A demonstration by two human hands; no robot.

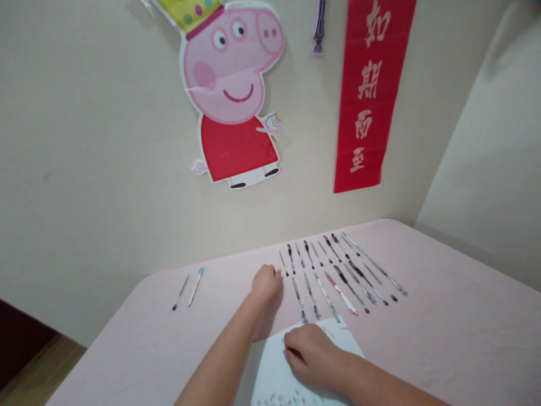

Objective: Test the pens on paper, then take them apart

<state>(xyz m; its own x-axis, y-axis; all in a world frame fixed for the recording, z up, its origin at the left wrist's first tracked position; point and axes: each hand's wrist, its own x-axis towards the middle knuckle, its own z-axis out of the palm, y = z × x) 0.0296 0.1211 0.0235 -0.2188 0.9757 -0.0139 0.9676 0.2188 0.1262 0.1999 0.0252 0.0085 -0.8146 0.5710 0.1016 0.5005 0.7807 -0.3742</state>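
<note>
My left hand [267, 282] rests on the pink tabletop beside the left end of the back row of pens. Its fingers are curled together, and whatever they may hold is hidden. Closest to its fingertips lies a slim pen with a dark tip [284, 264]. On a white sheet of paper [274, 366] with handwriting lies my right hand [310, 352], loosely closed with nothing showing in it. Just beyond it, the front row includes clear-barrelled pens [311, 295], a white-and-blue pen [326, 297] and a pink-and-white pen [341, 293].
Several black-capped pens [351, 288] continue both rows to the right. Apart at the left lie a clear pen [181, 292] and a white pen with a blue end [195, 287]. The table [456, 327] meets a wall bearing a pig cutout [239, 146] and a red banner [367, 129].
</note>
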